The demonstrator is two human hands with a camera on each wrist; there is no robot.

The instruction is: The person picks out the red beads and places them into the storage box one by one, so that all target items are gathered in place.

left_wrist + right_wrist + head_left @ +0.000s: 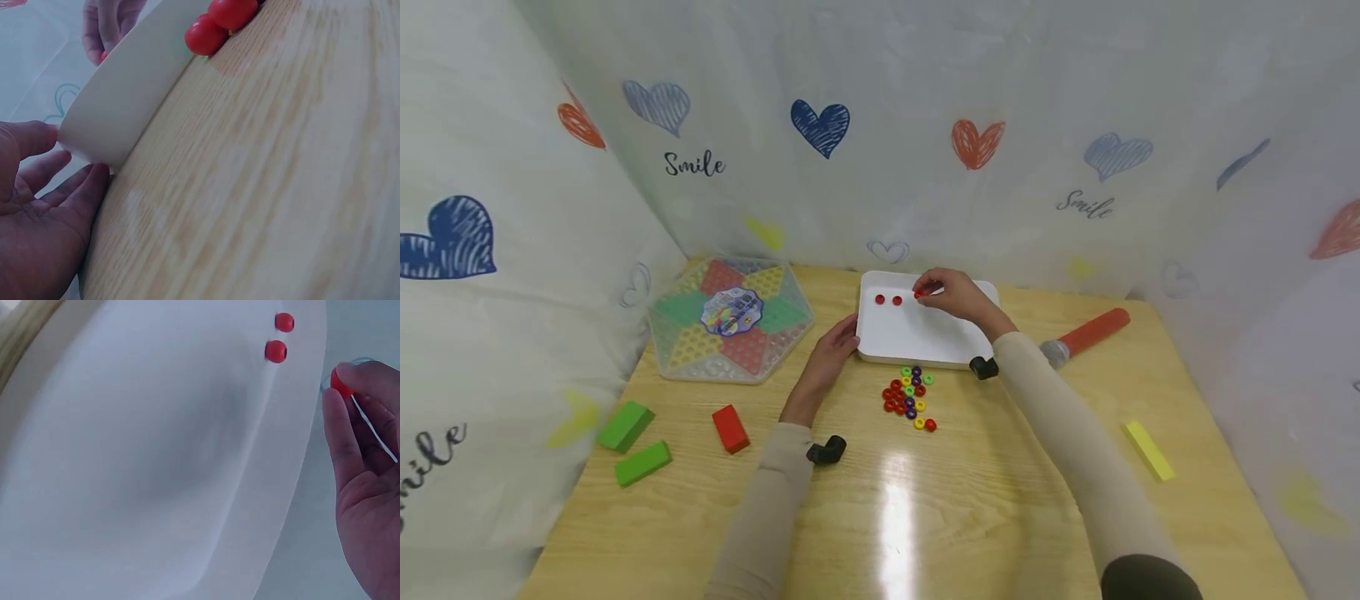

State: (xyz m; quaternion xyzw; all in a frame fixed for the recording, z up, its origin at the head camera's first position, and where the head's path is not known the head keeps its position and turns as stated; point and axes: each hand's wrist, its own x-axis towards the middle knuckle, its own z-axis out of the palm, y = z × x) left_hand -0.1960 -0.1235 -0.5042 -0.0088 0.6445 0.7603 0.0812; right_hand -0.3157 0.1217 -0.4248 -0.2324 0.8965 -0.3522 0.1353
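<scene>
Heart-printed cloth hangs all around the wooden surface (1000, 500). On it I see a white tray (910, 342) with two red beads (888, 300) inside, near its far edge. My right hand (951, 293) is over the tray, and its thumb and finger pinch a third red bead (919, 293), just beside the two. My left hand (831, 350) lies flat and relaxed, with its fingers touching the left rim of the tray. It holds nothing. A pile of colored beads (910, 398) sits on the wood just in front of the tray. To the left I see a six-sided game board (730, 329), a red block (731, 428) and two green blocks (632, 446). To the right lie a yellow block (1147, 450) and a red stick (1086, 335).
</scene>
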